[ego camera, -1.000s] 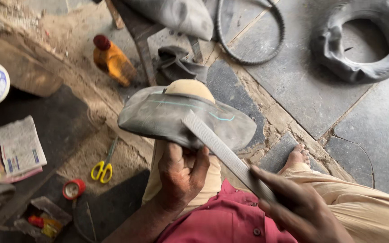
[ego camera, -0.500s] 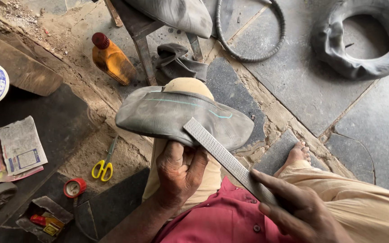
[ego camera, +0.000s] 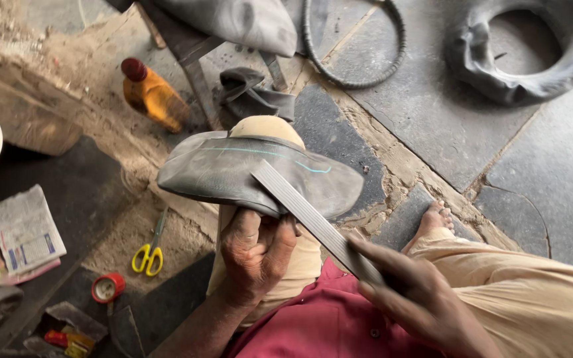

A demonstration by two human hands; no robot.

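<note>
The left hand (ego camera: 254, 255) clamps the near edge of a grey rubber inner tube (ego camera: 260, 174), thumb and fingers closed on the fold so the tube lies stretched over the raised knee (ego camera: 268, 127). The right hand (ego camera: 426, 301) is closed around the handle end of a long flat metal file (ego camera: 313, 222), whose far end rests on the tube's upper face just above the left hand's knuckles, close to a thin blue-green line marked on the rubber. Judging by this, the step in hand is roughening a spot on the tube with the file; the next stroke calls for the left hand to keep the rubber taut over the knee while the right drives the file flat across the marked area, with even pressure and without catching the fold. To the left of the left hand, on the sandy ground, lie yellow-handled scissors (ego camera: 148, 254), a small red tin (ego camera: 108, 287) and a folded newspaper (ego camera: 26, 229). Beyond the tube stand an orange bottle with a red cap (ego camera: 154, 96) and a crumpled dark rag (ego camera: 253, 96). Well beyond the right hand lies a large slack tube ring (ego camera: 532, 66) on the stone slabs, and a bare foot (ego camera: 432, 219) shows just beside that hand.
</note>
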